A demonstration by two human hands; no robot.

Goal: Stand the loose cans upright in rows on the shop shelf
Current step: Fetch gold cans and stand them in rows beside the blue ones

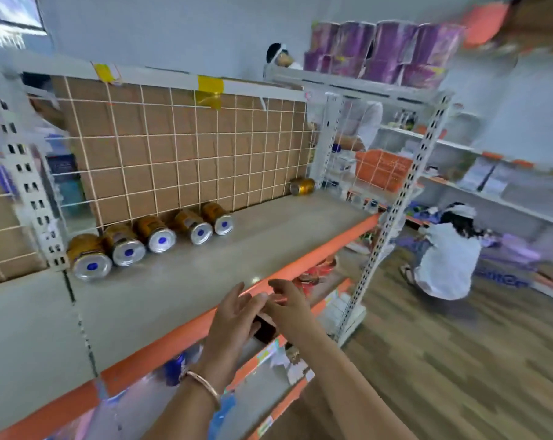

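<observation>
Forearms outstretched, left hand (233, 315) and right hand (289, 308) touch, fingers relaxed, before shelf (205, 274).

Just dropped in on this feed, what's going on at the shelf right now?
A person faces the shelf. Five cans lie on their sides in a line along the back grid, and a sixth can lies alone in the far right corner. None stands upright yet. The left hand and right hand are close together at the shelf's orange front edge, away from the cans. A dark thing shows between them; whether it is held is unclear.
</observation>
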